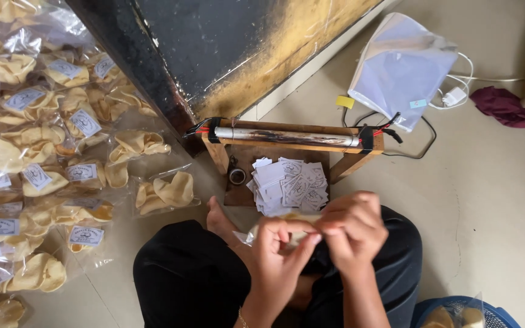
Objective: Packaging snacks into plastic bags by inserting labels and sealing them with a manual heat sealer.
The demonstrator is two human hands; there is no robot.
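Note:
My left hand [277, 255] and my right hand [352, 231] meet above my lap and pinch the top of a clear plastic bag [244, 237] with pale crackers inside, mostly hidden behind the fingers. Just beyond my hands lies a loose pile of small white printed labels [288, 185] on the base of a wooden stand. Across the top of that stand runs a metal heating rod [287, 135] with red and black wires at both ends.
Many sealed clear bags of yellow crackers [37, 152] with white labels cover the floor at left. A stack of clear empty bags [399, 67], a white charger with cable [454, 96] and a dark red cloth [504, 106] lie at the back right. A blue basket [457, 313] sits by my right knee.

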